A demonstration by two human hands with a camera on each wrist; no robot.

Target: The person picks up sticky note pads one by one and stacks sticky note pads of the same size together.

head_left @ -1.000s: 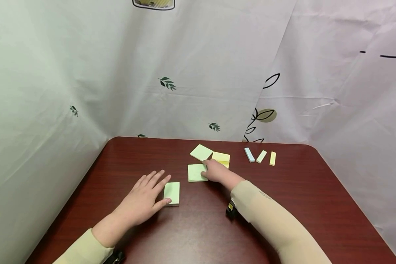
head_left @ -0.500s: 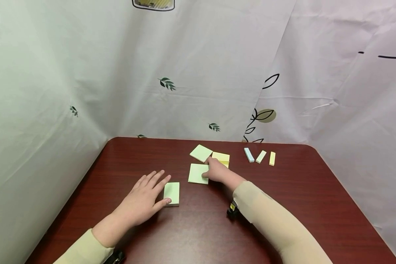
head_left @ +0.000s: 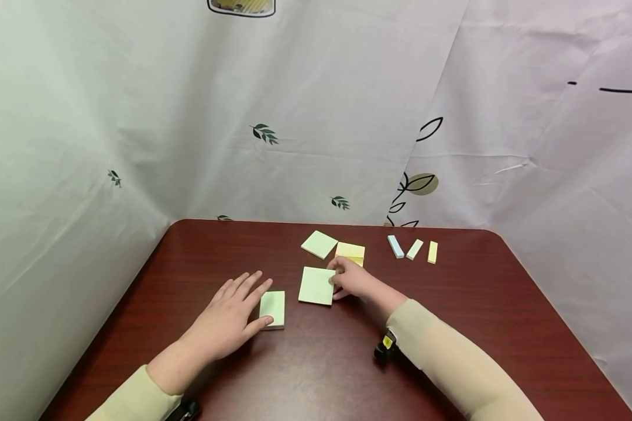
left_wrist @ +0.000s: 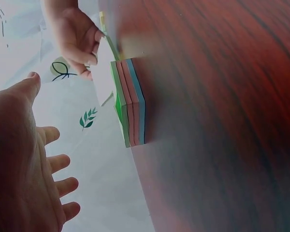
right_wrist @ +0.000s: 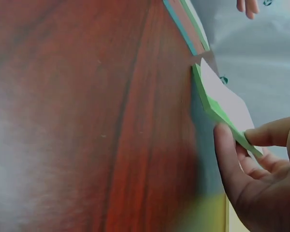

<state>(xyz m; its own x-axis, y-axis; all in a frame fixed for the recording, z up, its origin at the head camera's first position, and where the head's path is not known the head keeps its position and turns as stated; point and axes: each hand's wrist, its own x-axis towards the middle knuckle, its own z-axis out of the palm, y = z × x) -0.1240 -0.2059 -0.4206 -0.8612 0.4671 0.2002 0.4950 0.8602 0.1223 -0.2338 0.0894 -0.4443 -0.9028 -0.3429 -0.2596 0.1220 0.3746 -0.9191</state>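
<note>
My right hand (head_left: 350, 278) pinches a pale green sticky note pad (head_left: 316, 286) by its right edge, thumb on one side and fingers on the other. In the right wrist view the pad (right_wrist: 224, 104) is tilted and lifted off the table, its top sheet parting from the green layer below. To its left stands a stack of sticky note pads (head_left: 274, 307); the left wrist view shows green, pink and blue layers in the stack (left_wrist: 130, 104). Beside that stack my left hand (head_left: 226, 321) is spread with straight fingers, its thumb overlapping the stack's corner in the head view.
Behind the right hand lie another pale green pad (head_left: 319, 244) and a yellow pad (head_left: 350, 250). Farther right are three narrow strips: blue (head_left: 395, 247), pale green (head_left: 414, 249) and yellow (head_left: 432, 252). A white patterned curtain (head_left: 305, 117) hangs behind the brown table (head_left: 453, 316).
My right hand has lifted the green pad and drawn it nearer to me, away from the pads at the back. The left hand has stayed in place.
</note>
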